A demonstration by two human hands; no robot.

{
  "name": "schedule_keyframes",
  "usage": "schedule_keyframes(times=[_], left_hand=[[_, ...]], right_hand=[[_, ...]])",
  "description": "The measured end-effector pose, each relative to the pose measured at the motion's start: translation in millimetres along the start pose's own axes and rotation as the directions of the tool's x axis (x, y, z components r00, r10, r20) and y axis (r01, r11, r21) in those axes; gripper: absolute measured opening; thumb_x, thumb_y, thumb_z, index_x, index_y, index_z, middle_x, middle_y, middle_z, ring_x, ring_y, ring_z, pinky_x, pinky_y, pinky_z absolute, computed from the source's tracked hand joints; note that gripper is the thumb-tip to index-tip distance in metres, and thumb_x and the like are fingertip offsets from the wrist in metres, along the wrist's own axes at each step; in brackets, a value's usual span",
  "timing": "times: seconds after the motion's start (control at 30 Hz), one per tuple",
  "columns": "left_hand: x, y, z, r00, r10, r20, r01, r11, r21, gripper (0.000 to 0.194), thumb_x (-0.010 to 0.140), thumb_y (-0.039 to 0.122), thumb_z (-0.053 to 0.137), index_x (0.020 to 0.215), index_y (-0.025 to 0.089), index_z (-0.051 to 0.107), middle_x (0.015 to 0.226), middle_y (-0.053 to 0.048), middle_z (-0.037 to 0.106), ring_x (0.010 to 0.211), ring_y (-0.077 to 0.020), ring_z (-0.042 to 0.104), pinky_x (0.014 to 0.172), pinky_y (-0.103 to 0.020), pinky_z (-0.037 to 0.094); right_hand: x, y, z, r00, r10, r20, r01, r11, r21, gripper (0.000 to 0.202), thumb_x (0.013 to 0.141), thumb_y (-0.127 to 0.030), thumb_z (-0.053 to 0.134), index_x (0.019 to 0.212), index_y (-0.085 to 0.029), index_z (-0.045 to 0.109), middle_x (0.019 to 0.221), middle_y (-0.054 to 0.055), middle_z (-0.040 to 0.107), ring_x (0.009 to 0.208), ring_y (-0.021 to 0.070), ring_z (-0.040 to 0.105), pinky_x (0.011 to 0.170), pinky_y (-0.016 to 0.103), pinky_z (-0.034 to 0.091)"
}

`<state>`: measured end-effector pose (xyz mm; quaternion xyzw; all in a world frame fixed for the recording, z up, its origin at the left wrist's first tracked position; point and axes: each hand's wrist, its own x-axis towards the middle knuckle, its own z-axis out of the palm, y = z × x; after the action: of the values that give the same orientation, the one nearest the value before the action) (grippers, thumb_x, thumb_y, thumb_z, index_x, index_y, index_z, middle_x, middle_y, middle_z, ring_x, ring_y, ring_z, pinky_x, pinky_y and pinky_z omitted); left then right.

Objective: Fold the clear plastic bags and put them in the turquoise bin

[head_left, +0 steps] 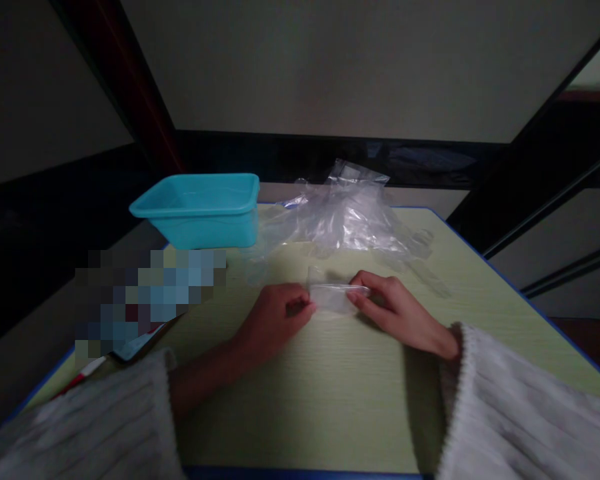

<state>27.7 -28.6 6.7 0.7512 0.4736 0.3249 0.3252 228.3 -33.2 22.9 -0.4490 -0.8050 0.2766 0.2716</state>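
Between my two hands, just above the middle of the table, is a small clear plastic bag (pixel 333 297), seemingly folded over. My left hand (pixel 276 312) pinches its left edge between thumb and fingertips. At the opposite edge, the thumb and fingers of my right hand (pixel 393 305) close on the same plastic. Beyond my hands lies a loose heap of clear plastic bags (pixel 353 217), crumpled and shiny.
A turquoise plastic basin (pixel 205 227) stands at the table's back left. Nearer on the left lies a blurred-out flat object (pixel 153 307) beside a red and white stick-like item (pixel 83 373). The pale table (pixel 300 413) has a blue edge; walls rise behind it.
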Motion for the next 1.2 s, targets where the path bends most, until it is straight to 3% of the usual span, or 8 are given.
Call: schedule_keyframes(times=[0.17,0.43,0.67,1.03,1.2], left_hand=[[7.3,-1.7,2.9,0.993,-0.121,-0.008,0.119,0.986,-0.121,0.016,0.071,0.02,0.052,0.056,0.015,0.052,0.052,0.004,0.051,0.051,-0.0099,0.047,0.049,-0.019,0.033],[10.0,-1.2,6.4,0.987,-0.136,-0.082,0.126,0.984,-0.124,0.006,0.069,0.011,0.054,0.068,0.015,0.05,0.063,0.004,0.055,0.053,-0.0094,0.054,0.049,-0.018,0.039],[10.4,-4.5,9.3,0.98,-0.141,-0.137,0.121,0.982,-0.146,0.052,0.063,0.001,0.06,0.106,0.019,0.038,0.079,0.007,0.052,0.044,-0.0034,0.052,0.045,-0.015,0.04],[15.1,-4.6,11.5,0.968,-0.176,-0.18,0.167,0.984,-0.066,0.065,0.064,-0.001,0.062,0.116,0.02,0.029,0.091,0.004,0.054,0.047,-0.0022,0.049,0.05,-0.017,0.04],[15.3,-4.3,13.1,0.965,-0.178,-0.192,0.166,0.983,-0.076,0.07,0.063,-0.001,0.06,0.119,0.023,0.025,0.096,0.003,0.054,0.047,-0.0014,0.048,0.05,-0.017,0.04]], right_hand=[[10.2,8.8,10.7,0.983,0.16,-0.085,-0.143,0.973,0.18,0.026,0.081,-0.041,0.044,0.068,-0.018,0.045,0.052,-0.005,0.041,0.045,0.009,0.036,0.04,0.02,0.027],[16.6,14.2,17.9,0.961,0.208,-0.184,-0.189,0.975,0.118,0.017,0.077,-0.034,0.047,0.068,-0.019,0.047,0.052,-0.002,0.049,0.046,0.0108,0.043,0.042,0.021,0.029],[20.4,10.6,22.5,0.951,0.204,-0.233,-0.205,0.979,0.024,0.011,0.076,-0.023,0.048,0.065,-0.019,0.047,0.055,-0.001,0.051,0.049,0.0115,0.045,0.047,0.023,0.029],[20.9,11.4,27.2,0.929,0.217,-0.3,-0.239,0.97,-0.039,0.002,0.074,-0.02,0.048,0.075,-0.019,0.049,0.053,-0.003,0.054,0.045,0.0116,0.046,0.047,0.022,0.03],[20.3,12.1,27.1,0.929,0.197,-0.313,-0.229,0.971,-0.069,0.016,0.074,-0.02,0.05,0.09,-0.019,0.05,0.051,-0.006,0.052,0.044,0.0116,0.047,0.047,0.022,0.031]])
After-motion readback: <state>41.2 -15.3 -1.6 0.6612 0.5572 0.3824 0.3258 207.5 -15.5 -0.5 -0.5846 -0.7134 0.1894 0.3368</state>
